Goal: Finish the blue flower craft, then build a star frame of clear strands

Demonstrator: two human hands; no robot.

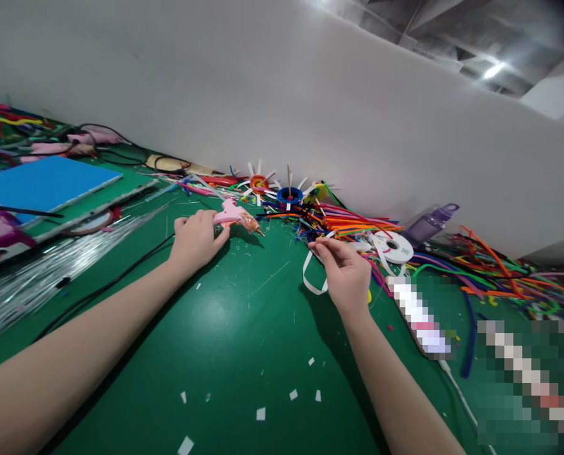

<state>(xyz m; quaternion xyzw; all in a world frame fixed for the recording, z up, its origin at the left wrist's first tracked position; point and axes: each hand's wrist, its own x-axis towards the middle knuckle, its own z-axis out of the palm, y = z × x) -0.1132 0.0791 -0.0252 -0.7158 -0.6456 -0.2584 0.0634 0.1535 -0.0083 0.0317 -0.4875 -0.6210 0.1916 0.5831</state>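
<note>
My left hand [195,239] is closed round the handle of a pink hot glue gun [237,217] that rests on the green table [244,328], nozzle pointing right. My right hand [343,268] pinches the end of a white ribbon strip [310,278] that loops down onto the table. A white ribbon spool [392,246] lies just right of that hand. Behind both hands a heap of coloured pipe cleaners [352,224] lies against the white wall, with several small wheel-like pieces with white ribbon spokes [288,193].
A blue board [40,183] and silvery tinsel strands [49,265] lie at the left, with other pink glue guns [92,136] and black cables behind. A purple bottle [428,224] lies at the right among more pipe cleaners [499,278]. White ribbon snippets [263,414] dot the near table.
</note>
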